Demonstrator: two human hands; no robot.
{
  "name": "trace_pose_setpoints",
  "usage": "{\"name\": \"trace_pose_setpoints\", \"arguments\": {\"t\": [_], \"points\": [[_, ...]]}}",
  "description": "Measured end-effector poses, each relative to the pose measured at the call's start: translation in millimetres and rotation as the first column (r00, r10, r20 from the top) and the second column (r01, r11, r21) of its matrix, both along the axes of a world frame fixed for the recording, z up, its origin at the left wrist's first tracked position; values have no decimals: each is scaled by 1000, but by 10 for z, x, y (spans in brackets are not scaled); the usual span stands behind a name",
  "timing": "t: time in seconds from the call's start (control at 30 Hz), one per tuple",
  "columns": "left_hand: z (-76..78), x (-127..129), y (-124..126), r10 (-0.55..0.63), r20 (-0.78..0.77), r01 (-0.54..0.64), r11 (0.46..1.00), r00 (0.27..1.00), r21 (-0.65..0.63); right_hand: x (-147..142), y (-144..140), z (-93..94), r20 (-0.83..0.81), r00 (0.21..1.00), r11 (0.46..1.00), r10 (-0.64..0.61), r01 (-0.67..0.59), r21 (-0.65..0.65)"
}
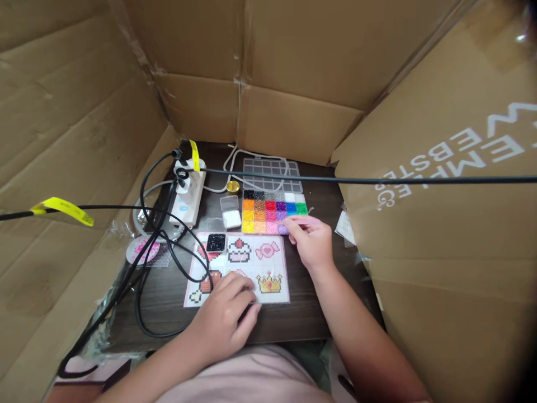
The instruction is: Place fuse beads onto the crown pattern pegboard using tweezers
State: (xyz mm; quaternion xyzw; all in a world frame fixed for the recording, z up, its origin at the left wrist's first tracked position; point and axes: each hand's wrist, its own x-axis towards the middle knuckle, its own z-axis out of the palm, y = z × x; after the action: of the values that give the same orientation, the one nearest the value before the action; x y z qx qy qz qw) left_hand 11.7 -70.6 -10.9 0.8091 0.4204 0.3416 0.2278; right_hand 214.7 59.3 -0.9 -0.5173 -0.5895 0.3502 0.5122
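Observation:
My right hand (312,240) is closed on slim pink tweezers (309,221), whose tip is over the lower right part of a bead box (260,214). That box has several compartments of small beads sorted by colour. My left hand (230,313) rests on the lower part of a pattern sheet (285,280), its fingers loosely bent with thumb and forefinger apart, holding nothing I can see. Pixel pictures are printed on the sheet, among them a crown (269,282) and a wrapped candy (267,250). A small tray of black beads (216,243) sits at the sheet's upper left.
A small case of white beads (231,219) stands left of the bead box; a clear gridded lid (272,168) lies behind it. A white power strip (188,196) and tangled black cables (157,224) fill the left. One cable (356,179) crosses the view. Cardboard walls (293,112) surround the table.

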Motion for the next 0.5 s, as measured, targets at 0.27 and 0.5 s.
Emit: {"name": "trace_pose_setpoints", "arguments": {"t": [0.27, 0.5], "points": [[-27, -9, 21, -25, -22, 24, 1000, 999, -19, 234, -723, 45, -81, 974, 977, 212, -214, -22], [-33, -7, 25, -15, -25, 15, 1000, 1000, -13, 254, -745, -69, -85, 924, 918, 372, -380, -117]]}}
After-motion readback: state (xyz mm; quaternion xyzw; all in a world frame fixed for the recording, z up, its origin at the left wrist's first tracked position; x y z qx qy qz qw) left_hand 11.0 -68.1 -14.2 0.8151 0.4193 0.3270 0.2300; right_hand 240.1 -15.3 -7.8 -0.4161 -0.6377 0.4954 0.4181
